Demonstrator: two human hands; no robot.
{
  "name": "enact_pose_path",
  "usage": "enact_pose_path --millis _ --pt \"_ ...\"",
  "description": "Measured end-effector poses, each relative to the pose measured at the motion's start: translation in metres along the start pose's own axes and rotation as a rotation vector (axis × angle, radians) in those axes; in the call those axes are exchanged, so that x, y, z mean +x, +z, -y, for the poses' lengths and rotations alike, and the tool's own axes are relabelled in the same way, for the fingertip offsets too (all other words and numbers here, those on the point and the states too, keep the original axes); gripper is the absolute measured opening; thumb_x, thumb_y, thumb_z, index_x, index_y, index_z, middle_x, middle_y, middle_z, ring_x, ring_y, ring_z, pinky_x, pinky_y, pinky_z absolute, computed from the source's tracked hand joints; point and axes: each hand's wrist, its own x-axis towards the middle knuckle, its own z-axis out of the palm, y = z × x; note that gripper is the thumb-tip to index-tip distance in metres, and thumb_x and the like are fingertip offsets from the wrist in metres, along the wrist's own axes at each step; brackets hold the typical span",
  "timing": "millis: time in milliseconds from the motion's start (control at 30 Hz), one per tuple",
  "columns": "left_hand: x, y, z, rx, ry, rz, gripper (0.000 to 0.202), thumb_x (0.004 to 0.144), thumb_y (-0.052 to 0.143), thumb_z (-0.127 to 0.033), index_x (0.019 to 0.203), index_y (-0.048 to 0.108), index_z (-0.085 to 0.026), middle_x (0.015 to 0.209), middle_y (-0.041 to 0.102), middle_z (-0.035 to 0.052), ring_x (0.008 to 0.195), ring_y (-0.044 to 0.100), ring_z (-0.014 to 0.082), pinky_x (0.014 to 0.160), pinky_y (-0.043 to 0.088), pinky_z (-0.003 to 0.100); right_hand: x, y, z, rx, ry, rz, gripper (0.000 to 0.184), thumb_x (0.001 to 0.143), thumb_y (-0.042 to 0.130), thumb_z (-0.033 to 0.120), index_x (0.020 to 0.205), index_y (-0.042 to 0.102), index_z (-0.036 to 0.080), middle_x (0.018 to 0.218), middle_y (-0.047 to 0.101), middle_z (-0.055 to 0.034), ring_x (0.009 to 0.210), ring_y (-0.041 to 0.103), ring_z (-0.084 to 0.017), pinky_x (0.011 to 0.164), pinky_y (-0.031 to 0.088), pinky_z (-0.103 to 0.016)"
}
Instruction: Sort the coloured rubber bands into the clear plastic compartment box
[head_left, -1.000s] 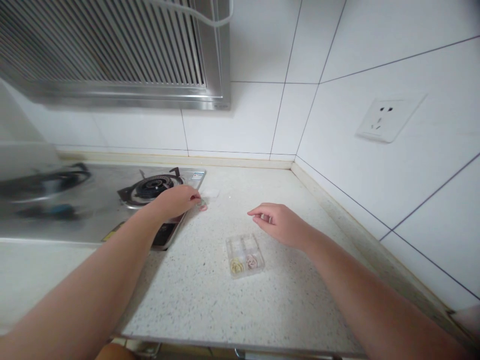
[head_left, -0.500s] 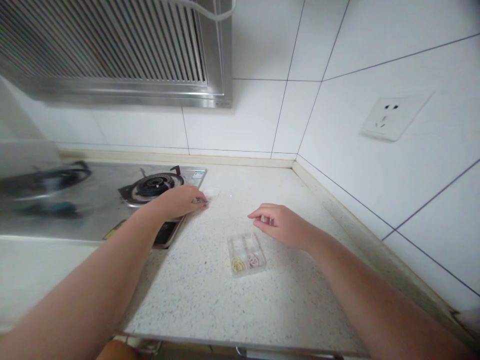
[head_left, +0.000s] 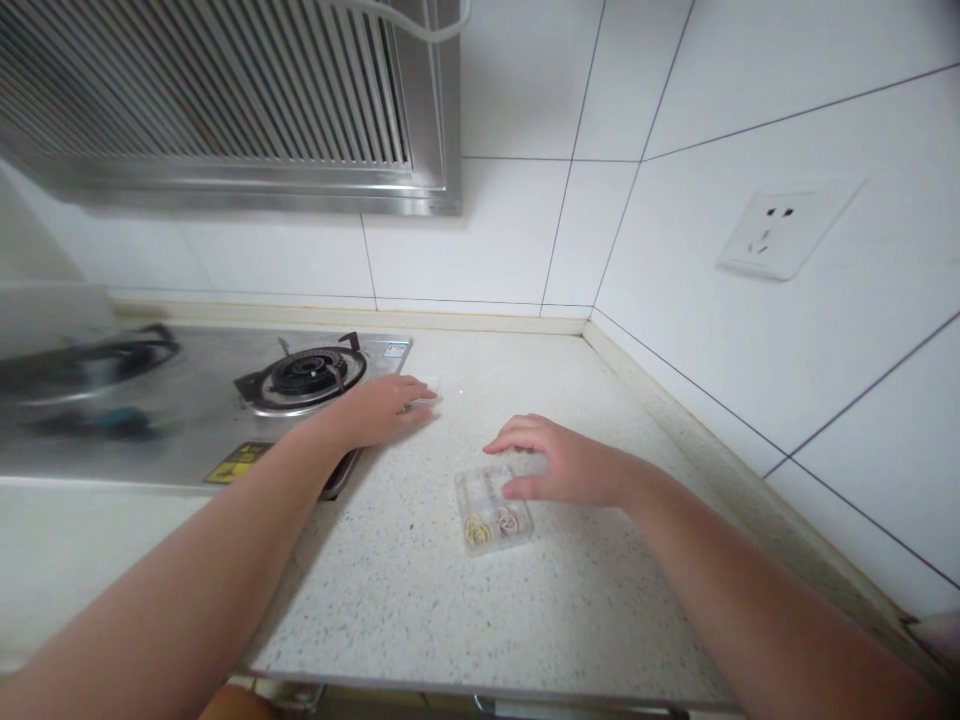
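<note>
A small clear plastic box [head_left: 487, 510] with compartments lies on the speckled countertop [head_left: 420, 600]; yellow and pink rings sit in its near compartments. My right hand [head_left: 559, 465] rests on the box's far right corner, thumb against its edge and fingers curled over it. My left hand [head_left: 382, 408] lies flat on the counter beside the stove, fingers stretched over a small clear lid-like piece [head_left: 427, 388], which is partly hidden under my fingertips.
A steel gas stove [head_left: 187, 410] with a black burner [head_left: 311, 370] fills the left side. A range hood [head_left: 225, 100] hangs above. White tiled walls meet in a corner, and a wall socket [head_left: 776, 235] is on the right wall.
My left hand slid right from a small pink thing, now out of sight, and flattened over the clear piece. My right hand dropped toward me onto the compartment box.
</note>
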Motion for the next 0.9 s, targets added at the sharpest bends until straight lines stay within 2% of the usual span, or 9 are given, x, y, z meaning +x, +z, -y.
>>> enact_pose_path --millis 100,200,400,500,567,600,700,800,900 --pt "0.002 0.004 -0.005 -0.019 -0.016 0.072 0.063 0.096 0.026 -0.060 0.131 0.060 -0.019 0.132 0.058 0.0086 0.122 0.051 0.0241 0.107 0.033 0.034 -0.002 -0.001 0.003 -0.012 -0.012 0.103 0.079 0.067 0.078 0.059 0.133 0.056 0.021 0.129 0.052 -0.0075 0.123 0.043 -0.023 0.109 0.032 -0.035" --pt "0.003 0.008 -0.002 -0.010 -0.050 0.079 0.066 0.097 0.022 -0.059 0.135 0.056 -0.018 0.136 0.056 0.0092 0.125 0.050 0.0242 0.109 0.031 0.036 -0.003 0.000 0.005 -0.073 -0.024 0.152 0.094 0.058 0.083 0.058 0.137 0.052 0.018 0.132 0.050 -0.0094 0.124 0.040 -0.026 0.110 0.030 -0.038" --pt "0.003 0.013 0.003 0.055 -0.100 0.039 0.068 0.097 0.022 -0.058 0.141 0.050 -0.015 0.146 0.044 0.0134 0.137 0.038 0.0260 0.115 0.023 0.040 -0.006 0.002 0.007 -0.072 0.022 0.127 0.079 0.060 0.083 0.044 0.128 0.054 0.016 0.122 0.053 -0.0097 0.114 0.047 -0.024 0.102 0.038 -0.037" --pt "0.006 0.011 -0.008 -0.032 -0.103 -0.087 0.065 0.097 0.026 -0.056 0.136 0.055 -0.012 0.142 0.049 0.0136 0.134 0.041 0.0265 0.115 0.025 0.042 -0.007 0.001 0.003 0.020 0.144 0.077 0.076 0.065 0.080 0.038 0.131 0.048 0.017 0.125 0.051 -0.0097 0.112 0.050 -0.022 0.098 0.043 -0.034" --pt "0.009 0.011 -0.024 -0.244 -0.126 -0.190 0.061 0.097 0.029 -0.056 0.126 0.061 -0.013 0.130 0.059 0.0123 0.125 0.048 0.0253 0.112 0.030 0.042 -0.005 0.002 -0.005 0.073 0.181 -0.007 0.074 0.071 0.076 0.037 0.134 0.043 0.019 0.125 0.052 -0.0076 0.109 0.051 -0.019 0.097 0.044 -0.033" --pt "0.012 0.011 -0.035 -0.408 -0.150 -0.233 0.059 0.096 0.031 -0.058 0.119 0.064 -0.014 0.123 0.062 0.0119 0.118 0.052 0.0248 0.109 0.034 0.042 -0.004 0.003 -0.010 0.054 0.202 -0.115 0.075 0.072 0.074 0.036 0.136 0.040 0.020 0.127 0.052 -0.0071 0.106 0.052 -0.018 0.096 0.045 -0.033" --pt "0.018 0.014 -0.077 -1.181 -0.417 -0.262 0.062 0.092 0.035 -0.064 0.119 0.055 -0.011 0.121 0.058 0.0172 0.101 0.059 0.0267 0.087 0.051 0.044 0.002 0.005 -0.022 -0.038 0.245 -0.457 0.078 0.072 0.073 0.034 0.138 0.036 0.020 0.126 0.051 -0.0073 0.095 0.054 -0.016 0.086 0.049 -0.032" --pt "0.023 0.016 -0.117 -1.815 -0.568 -0.184 0.058 0.093 0.038 -0.057 0.128 0.042 -0.010 0.118 0.055 0.0197 0.086 0.064 0.0240 0.086 0.053 0.045 0.008 0.007 -0.023 -0.139 0.193 -0.650 0.080 0.069 0.074 0.030 0.139 0.036 0.020 0.121 0.051 -0.0076 0.087 0.054 -0.015 0.078 0.050 -0.030" --pt "0.027 0.017 -0.138 -2.094 -0.540 -0.086 0.060 0.094 0.031 -0.060 0.124 0.042 -0.010 0.101 0.058 0.0148 0.078 0.065 0.0226 0.084 0.053 0.042 0.016 0.010 -0.011 -0.253 0.120 -0.684 0.075 0.075 0.073 0.030 0.140 0.036 0.020 0.114 0.052 -0.0080 0.092 0.053 -0.018 0.080 0.050 -0.032"
